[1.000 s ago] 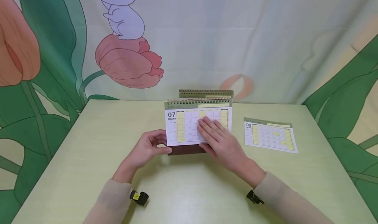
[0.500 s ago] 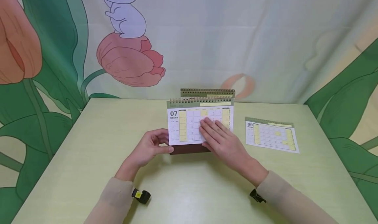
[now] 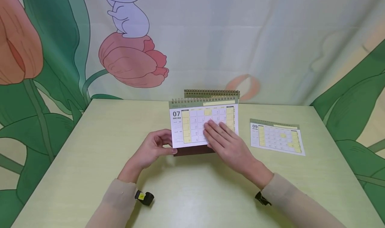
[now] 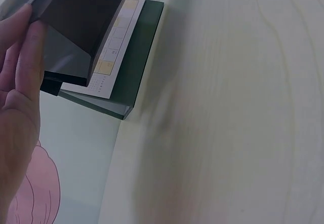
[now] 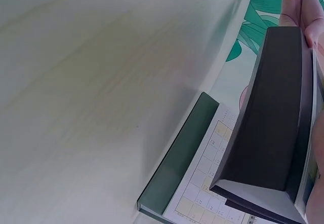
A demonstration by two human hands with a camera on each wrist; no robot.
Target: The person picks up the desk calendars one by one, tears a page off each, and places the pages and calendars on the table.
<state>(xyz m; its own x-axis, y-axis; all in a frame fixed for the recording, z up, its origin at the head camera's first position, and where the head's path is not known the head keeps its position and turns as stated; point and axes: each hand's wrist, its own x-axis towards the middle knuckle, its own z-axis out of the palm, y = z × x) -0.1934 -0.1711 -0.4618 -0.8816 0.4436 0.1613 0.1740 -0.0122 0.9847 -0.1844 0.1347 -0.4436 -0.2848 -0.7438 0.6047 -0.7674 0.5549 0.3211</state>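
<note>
A desk calendar (image 3: 192,129) with a page marked 07, wire rings along its top and a dark brown stand (image 3: 192,150) is held up in front of me. My left hand (image 3: 153,149) grips the stand's lower left corner, thumb in front and fingers behind. My right hand (image 3: 227,146) lies with straight fingers flat across the lower right of the 07 page. Both wrist views show the stand's dark underside (image 5: 271,107) tilted above the table. Behind it is a second calendar (image 3: 212,93) with a green stand (image 4: 144,46), partly hidden by the first.
On the table (image 3: 186,194) to the right lies a loose calendar page (image 3: 276,138) marked 09. A curtain (image 3: 240,47) printed with tulips and a white animal hangs at the table's far edge. Black straps (image 3: 144,198) show at the cuffs.
The held calendar and both hands have shifted slightly right in view. The 07 page has tilted a little, and the right thumb below it shows less. The 09 page stays put on the table.
</note>
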